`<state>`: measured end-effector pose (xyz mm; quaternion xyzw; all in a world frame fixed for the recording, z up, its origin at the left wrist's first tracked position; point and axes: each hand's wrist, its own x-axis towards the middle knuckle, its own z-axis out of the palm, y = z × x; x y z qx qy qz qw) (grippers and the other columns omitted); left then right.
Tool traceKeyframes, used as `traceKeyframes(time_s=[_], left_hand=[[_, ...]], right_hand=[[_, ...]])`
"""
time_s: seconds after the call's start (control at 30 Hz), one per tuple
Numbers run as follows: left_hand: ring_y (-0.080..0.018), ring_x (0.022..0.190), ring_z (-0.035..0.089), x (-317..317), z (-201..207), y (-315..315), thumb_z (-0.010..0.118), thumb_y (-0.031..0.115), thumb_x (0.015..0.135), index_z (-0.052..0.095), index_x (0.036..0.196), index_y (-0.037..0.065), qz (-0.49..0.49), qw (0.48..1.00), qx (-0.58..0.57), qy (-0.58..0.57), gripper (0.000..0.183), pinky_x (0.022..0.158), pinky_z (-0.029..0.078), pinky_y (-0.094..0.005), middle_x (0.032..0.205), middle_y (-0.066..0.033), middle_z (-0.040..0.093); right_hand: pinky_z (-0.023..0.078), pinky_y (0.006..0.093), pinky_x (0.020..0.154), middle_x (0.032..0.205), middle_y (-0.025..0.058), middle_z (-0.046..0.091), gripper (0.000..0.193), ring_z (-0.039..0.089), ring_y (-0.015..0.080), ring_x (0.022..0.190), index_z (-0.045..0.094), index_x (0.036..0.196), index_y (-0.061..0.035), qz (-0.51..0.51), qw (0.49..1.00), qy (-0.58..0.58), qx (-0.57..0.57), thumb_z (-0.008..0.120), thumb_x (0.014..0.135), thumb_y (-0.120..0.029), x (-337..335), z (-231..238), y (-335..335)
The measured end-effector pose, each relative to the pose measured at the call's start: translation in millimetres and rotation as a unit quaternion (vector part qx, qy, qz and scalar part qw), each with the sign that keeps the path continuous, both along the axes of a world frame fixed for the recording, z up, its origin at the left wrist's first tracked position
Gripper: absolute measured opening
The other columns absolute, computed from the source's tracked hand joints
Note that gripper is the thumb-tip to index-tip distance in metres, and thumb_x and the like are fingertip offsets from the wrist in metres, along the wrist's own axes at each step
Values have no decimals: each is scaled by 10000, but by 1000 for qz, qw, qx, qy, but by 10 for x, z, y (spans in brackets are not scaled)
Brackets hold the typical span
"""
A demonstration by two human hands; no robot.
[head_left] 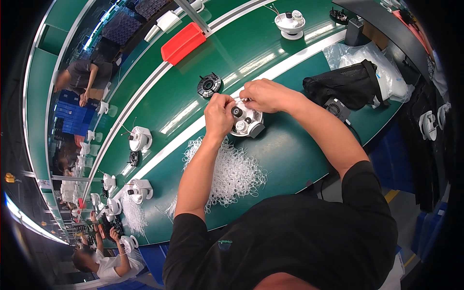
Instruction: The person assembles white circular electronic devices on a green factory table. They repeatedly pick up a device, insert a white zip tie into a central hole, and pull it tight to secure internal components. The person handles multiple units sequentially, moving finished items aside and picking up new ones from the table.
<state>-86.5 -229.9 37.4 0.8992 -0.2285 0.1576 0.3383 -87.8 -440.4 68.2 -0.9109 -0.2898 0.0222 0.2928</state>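
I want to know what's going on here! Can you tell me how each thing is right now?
Left hand: gripping the white part.
Right hand: pinching a thin white piece over the part.
White part: on the green belt, held between both hands.
White tie pile: loose, spread out on the green belt.
Black round part: lying flat, untouched.
Red tray: lying on the belt, untouched.

Factory assembly line: green conveyor belt (pixel 159 96), seated workers (pixel 79 77).

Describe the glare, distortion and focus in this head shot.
Head view: overhead lights streak white glare across the green conveyor belt; fisheye bends the belt's edges into arcs, with black corners; both hands and the white part look sharp, while the far workers at the left rim are small and soft.
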Motion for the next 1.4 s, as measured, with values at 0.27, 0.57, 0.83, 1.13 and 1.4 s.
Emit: traceKeyframes(time_s=[0.27,0.57,0.83,1.13,1.4], left_hand=[[-217,695,600,-53,66,86,757,106,836,659,989,9,45,998,-21,28,206,665,491,-361,798,-100,595],[-151,767,680,-36,-77,558,542,263,1029,626,1144,-10,-36,864,-230,447,308,618,585,-325,957,-77,699],[-330,893,701,526,31,1109,510,153,1030,501,1152,-117,153,816,-472,298,296,747,635,-378,1101,-243,638],[-286,875,686,642,-173,1140,572,201,1017,517,1176,-117,272,760,-487,335,360,679,604,-341,1042,-208,647],[-151,823,646,-48,51,1043,766,29,817,701,966,47,-121,946,113,280,163,717,515,-296,885,-38,642]], right_hand=[[492,379,785,970,126,626,296,620,272,869,658,1100,-40,-23,981,47,189,665,927,-280,26,-136,-73],[482,295,733,885,73,665,305,584,136,786,650,1056,10,-228,872,60,429,602,987,-283,76,-907,-60],[480,270,672,846,51,681,218,589,103,727,667,1013,5,-195,910,56,362,643,954,-203,84,-931,-28],[463,237,672,840,5,672,196,558,63,725,688,1015,-8,-198,901,84,376,652,952,-190,91,-967,-73],[482,253,677,843,23,688,202,583,80,715,689,1004,2,-189,895,75,396,656,943,-188,144,-991,-61]])
